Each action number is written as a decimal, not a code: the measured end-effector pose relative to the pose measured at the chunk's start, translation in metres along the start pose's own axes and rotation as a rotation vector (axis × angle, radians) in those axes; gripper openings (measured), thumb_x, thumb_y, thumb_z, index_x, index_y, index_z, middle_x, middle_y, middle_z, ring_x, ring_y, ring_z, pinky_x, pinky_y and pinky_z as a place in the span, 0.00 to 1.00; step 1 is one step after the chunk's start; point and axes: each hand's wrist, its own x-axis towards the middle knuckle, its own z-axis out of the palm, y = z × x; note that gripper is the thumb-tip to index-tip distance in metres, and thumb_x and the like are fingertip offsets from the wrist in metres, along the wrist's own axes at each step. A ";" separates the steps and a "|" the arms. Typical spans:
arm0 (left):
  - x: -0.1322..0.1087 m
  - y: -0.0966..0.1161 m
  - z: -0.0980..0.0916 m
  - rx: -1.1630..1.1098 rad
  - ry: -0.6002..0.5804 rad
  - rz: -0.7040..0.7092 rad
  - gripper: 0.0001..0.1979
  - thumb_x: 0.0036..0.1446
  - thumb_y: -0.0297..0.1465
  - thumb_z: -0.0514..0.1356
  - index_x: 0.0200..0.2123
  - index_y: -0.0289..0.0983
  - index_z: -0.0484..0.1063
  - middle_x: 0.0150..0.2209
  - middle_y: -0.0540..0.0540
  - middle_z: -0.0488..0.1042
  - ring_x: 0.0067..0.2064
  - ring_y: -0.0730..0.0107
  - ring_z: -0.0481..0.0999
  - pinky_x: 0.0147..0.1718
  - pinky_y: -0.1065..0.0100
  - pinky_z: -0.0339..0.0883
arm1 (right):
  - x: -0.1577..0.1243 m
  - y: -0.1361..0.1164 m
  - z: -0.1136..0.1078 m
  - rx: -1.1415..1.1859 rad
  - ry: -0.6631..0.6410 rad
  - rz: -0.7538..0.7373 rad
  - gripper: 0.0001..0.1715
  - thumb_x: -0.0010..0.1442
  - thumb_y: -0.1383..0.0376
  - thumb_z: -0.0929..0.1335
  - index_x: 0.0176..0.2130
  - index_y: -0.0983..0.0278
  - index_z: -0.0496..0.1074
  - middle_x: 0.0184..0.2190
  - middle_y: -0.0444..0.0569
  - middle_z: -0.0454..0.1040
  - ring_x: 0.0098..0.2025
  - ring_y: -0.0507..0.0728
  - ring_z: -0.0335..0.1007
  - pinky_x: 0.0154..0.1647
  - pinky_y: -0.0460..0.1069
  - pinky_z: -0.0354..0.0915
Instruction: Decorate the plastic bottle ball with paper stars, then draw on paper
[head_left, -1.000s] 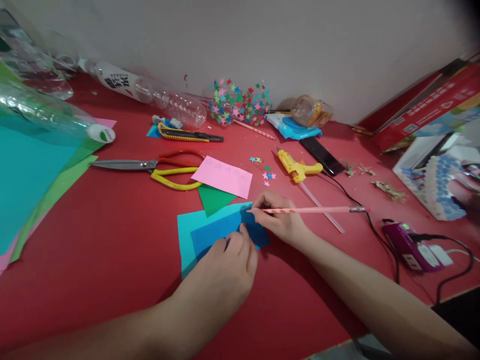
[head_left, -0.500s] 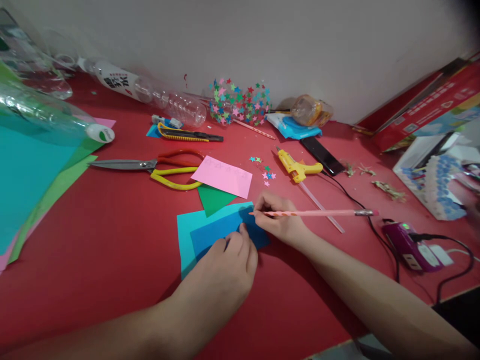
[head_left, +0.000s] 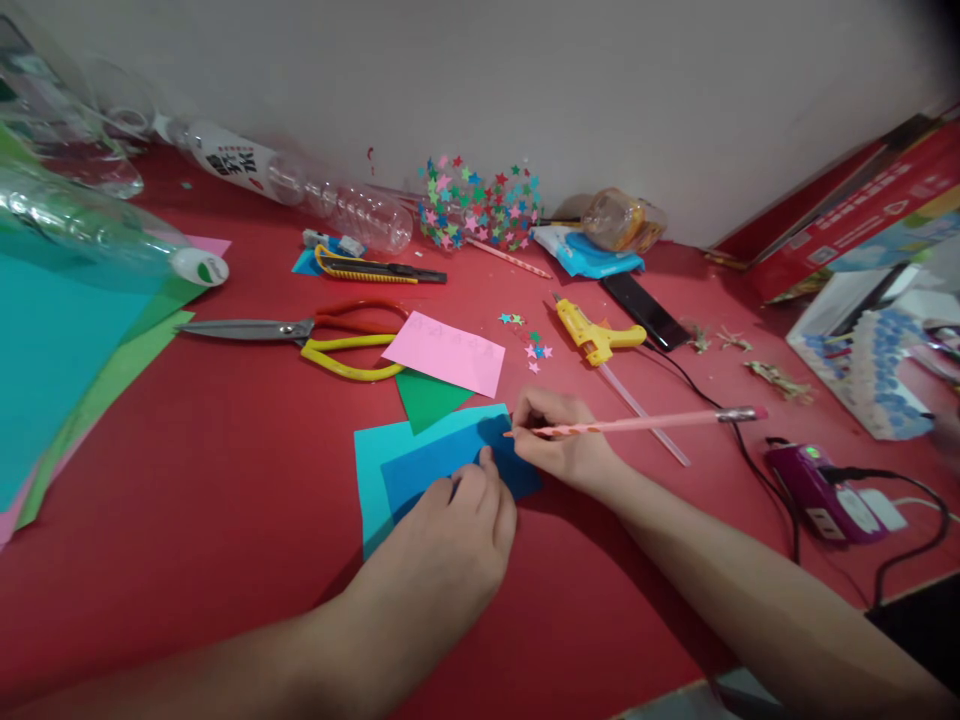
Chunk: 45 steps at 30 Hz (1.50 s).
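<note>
In the head view, my right hand (head_left: pixel 559 440) is closed round a pink pencil (head_left: pixel 645 422). Its tip points at the upper right part of a dark blue sheet of paper (head_left: pixel 427 465); whether it touches cannot be seen for sure. My left hand (head_left: pixel 457 530) presses on that sheet with bent fingers held together, some fingertips hidden. Under the blue sheet lies a larger turquoise paper (head_left: pixel 371 450). Just beyond are a green paper (head_left: pixel 424 398) and a pink paper (head_left: pixel 450 352) with faint star outlines along its top edge.
Scissors (head_left: pixel 300 332) and a utility knife (head_left: pixel 379 268) lie left of centre. Small paper stars (head_left: pixel 538 352), a yellow glue gun (head_left: pixel 596 332) and a phone (head_left: pixel 646 312) sit beyond my right hand. A purple power adapter (head_left: pixel 825 500) with cables is at right. Plastic bottles (head_left: pixel 330 200) line the wall.
The pencil's eraser end has swung slightly up and right, and its tip has shifted a little to the right and down. My left hand stays in place.
</note>
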 end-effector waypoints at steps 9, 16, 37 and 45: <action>-0.003 0.000 0.000 0.098 0.008 0.080 0.21 0.54 0.23 0.51 0.51 0.26 0.67 0.48 0.29 0.74 0.39 0.58 0.72 0.31 0.62 0.65 | 0.000 -0.002 0.001 -0.026 -0.008 -0.082 0.07 0.49 0.71 0.65 0.23 0.63 0.62 0.18 0.39 0.63 0.21 0.47 0.58 0.21 0.42 0.55; -0.002 -0.001 0.000 0.127 0.037 0.090 0.22 0.52 0.19 0.48 0.49 0.25 0.70 0.46 0.32 0.76 0.37 0.59 0.73 0.29 0.63 0.67 | -0.001 -0.001 0.001 -0.009 -0.056 -0.132 0.06 0.54 0.69 0.66 0.26 0.64 0.65 0.21 0.40 0.67 0.23 0.47 0.61 0.23 0.41 0.57; -0.003 -0.001 0.000 0.128 0.011 0.103 0.24 0.51 0.19 0.48 0.51 0.23 0.69 0.46 0.32 0.75 0.37 0.58 0.73 0.29 0.63 0.68 | -0.003 -0.006 0.003 -0.113 0.084 -0.015 0.06 0.49 0.69 0.65 0.22 0.63 0.63 0.17 0.39 0.63 0.20 0.47 0.58 0.20 0.42 0.54; -0.002 -0.001 0.001 0.123 0.012 0.097 0.24 0.51 0.19 0.48 0.52 0.24 0.68 0.47 0.31 0.75 0.36 0.59 0.72 0.28 0.62 0.67 | -0.001 -0.008 0.002 -0.104 0.124 0.028 0.06 0.46 0.70 0.64 0.21 0.63 0.61 0.17 0.40 0.63 0.20 0.48 0.58 0.20 0.42 0.54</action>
